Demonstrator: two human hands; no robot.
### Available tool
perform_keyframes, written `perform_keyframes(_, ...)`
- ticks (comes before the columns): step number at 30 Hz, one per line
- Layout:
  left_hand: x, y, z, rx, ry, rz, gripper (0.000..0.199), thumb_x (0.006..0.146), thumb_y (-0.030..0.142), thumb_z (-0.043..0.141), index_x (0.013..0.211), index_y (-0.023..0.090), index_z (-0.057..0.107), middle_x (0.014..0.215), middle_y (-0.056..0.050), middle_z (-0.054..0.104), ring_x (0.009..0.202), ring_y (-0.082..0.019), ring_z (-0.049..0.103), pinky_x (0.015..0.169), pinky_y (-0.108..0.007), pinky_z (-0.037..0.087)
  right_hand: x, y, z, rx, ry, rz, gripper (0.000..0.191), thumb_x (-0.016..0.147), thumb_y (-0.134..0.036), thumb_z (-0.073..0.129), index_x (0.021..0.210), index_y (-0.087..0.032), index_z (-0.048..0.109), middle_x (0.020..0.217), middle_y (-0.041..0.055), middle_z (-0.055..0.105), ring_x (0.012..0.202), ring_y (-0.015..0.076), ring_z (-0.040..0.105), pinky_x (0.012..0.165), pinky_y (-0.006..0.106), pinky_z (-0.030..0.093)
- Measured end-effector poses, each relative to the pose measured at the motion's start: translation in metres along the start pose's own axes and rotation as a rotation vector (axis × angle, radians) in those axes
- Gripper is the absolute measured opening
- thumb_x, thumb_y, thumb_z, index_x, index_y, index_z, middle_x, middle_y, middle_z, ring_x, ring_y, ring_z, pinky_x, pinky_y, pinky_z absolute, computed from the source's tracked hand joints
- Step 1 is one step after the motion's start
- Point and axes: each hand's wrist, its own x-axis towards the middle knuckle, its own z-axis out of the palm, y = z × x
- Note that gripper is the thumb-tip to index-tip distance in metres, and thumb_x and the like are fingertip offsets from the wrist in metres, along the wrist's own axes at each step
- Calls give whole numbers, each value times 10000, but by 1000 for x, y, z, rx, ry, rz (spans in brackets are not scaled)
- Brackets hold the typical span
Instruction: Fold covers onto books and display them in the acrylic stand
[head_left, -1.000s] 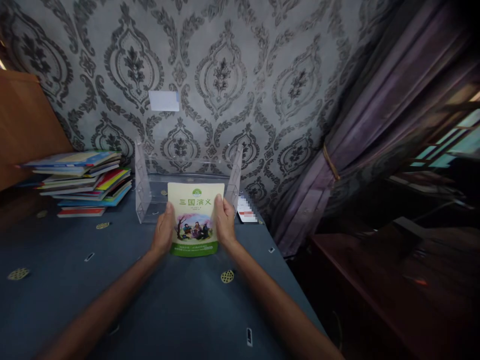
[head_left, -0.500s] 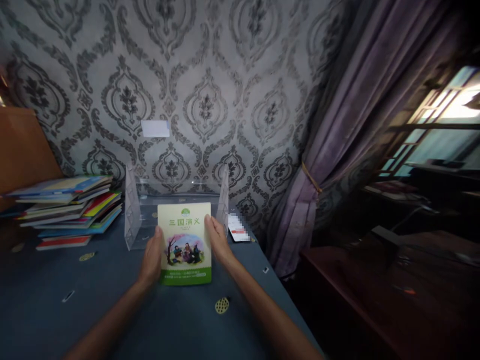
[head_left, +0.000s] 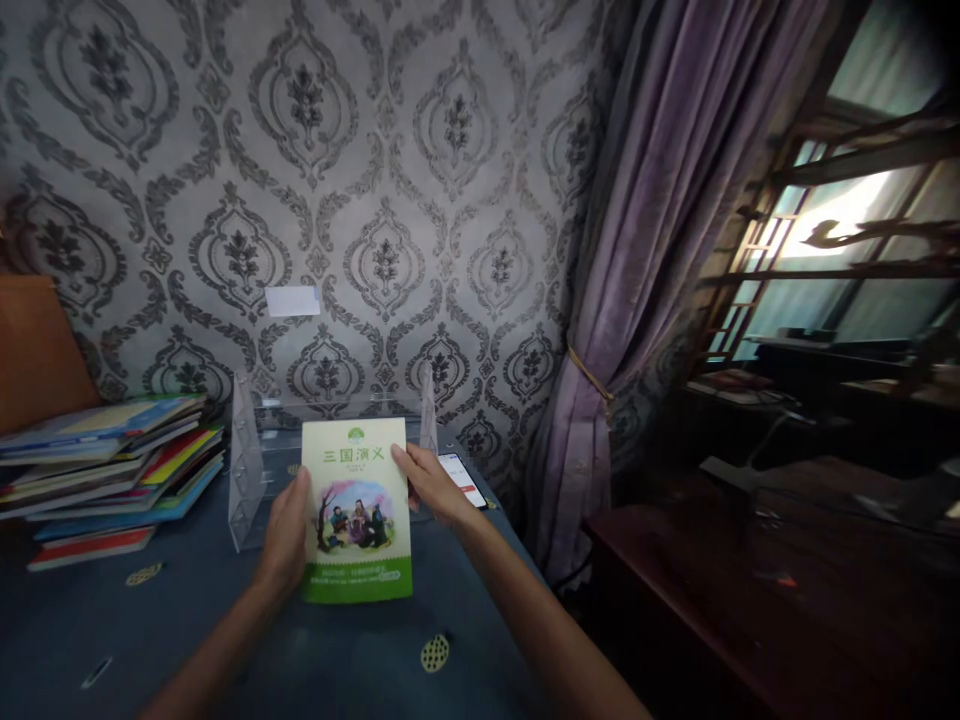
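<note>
A book (head_left: 357,515) with a cream and green cover, a painted scene and Chinese characters is held upright, its front facing me. My left hand (head_left: 285,530) grips its left edge. On the right edge, near the upper corner, my right hand (head_left: 431,483) has its thumb on the cover and fingers behind. Just beyond the book stands a clear acrylic rack (head_left: 244,460), partly hidden by the book. A phone (head_left: 463,480) with a lit screen lies right of the rack, past my right hand.
A stack of books and magazines (head_left: 112,470) sits at the left on the blue tablecloth (head_left: 247,650). Behind is a patterned wall with a white card (head_left: 293,301). A purple curtain (head_left: 607,300) and a dark red surface (head_left: 690,590) are at the right.
The view has shifted, so the rack, stack and wall appear lower and further left. Both hands still hold the book, which looks slightly nearer and covers more of the rack.
</note>
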Motion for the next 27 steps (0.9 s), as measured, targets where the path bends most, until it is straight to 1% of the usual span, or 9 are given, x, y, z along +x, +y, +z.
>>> perform_keyframes(5, 24, 49, 29, -14, 30, 221, 708, 662, 757, 759, 1005, 138, 748, 966, -118, 805, 1112, -344, 722, 995, -434, 584, 33, -41, -15, -35, 94, -115, 563, 813, -755, 607, 752, -198, 551, 565, -51, 520, 449, 103, 477, 371, 221, 387)
perform_keyframes(10, 54, 118, 67, 147, 1, 606, 680, 762, 807, 632, 894, 154, 764, 888, -87, 802, 998, -291, 745, 950, -361, 593, 74, -98, -40, -157, 261, -317, 557, 850, -735, 600, 726, -192, 581, 606, -9, 556, 488, 139, 551, 403, 251, 426)
perform_keyframes(12, 67, 146, 82, 146, -36, 817, 674, 817, 801, 575, 899, 157, 759, 887, -72, 793, 951, -260, 746, 945, -356, 592, 87, -121, -50, -197, 299, -401, 553, 879, -733, 584, 772, -191, 584, 672, 12, 573, 551, 154, 591, 444, 268, 491)
perform_keyframes(14, 80, 170, 96, 210, -152, 1029, 683, 897, 772, 483, 959, 148, 752, 959, -91, 784, 988, -252, 735, 981, -384, 574, 98, -141, -59, -222, 333, -507, 566, 913, -745, 523, 827, -189, 587, 734, 30, 583, 636, 166, 619, 507, 289, 555)
perform_keyframes(17, 100, 198, 112, 227, -187, 1120, 707, 877, 807, 473, 979, 164, 749, 992, -96, 773, 1016, -247, 721, 1013, -397, 548, 111, -159, -67, -238, 369, -628, 596, 923, -771, 462, 913, -190, 598, 826, 45, 587, 798, 195, 649, 610, 325, 621)
perform_keyframes(19, 111, 208, 120, 235, -212, 1165, 742, 861, 838, 452, 989, 166, 740, 1006, -95, 766, 1059, -254, 707, 1047, -416, 519, 118, -163, -70, -235, 388, -656, 605, 921, -780, 441, 929, -195, 591, 865, 43, 574, 847, 198, 641, 646, 343, 638)
perform_keyframes(21, 122, 209, 125, 247, -230, 1198, 772, 856, 857, 423, 984, 161, 730, 1006, -104, 757, 1094, -267, 694, 1058, -431, 501, 124, -160, -74, -229, 401, -658, 587, 926, -767, 442, 896, -195, 571, 870, 35, 543, 843, 185, 626, 653, 345, 637)
perform_keyframes(24, 134, 200, 129, 264, -246, 1189, 799, 851, 868, 409, 987, 145, 722, 979, -114, 738, 1105, -279, 687, 1051, -440, 491, 130, -150, -80, -208, 406, -645, 548, 932, -730, 475, 848, -192, 546, 862, 24, 499, 836, 170, 604, 643, 321, 616)
perform_keyframes(27, 141, 185, 127, 279, -242, 1152, 785, 859, 858, 407, 963, 145, 718, 946, -107, 728, 1075, -273, 689, 1039, -432, 491, 133, -138, -85, -171, 381, -620, 537, 910, -731, 507, 889, -198, 568, 874, 27, 504, 859, 183, 593, 629, 321, 602)
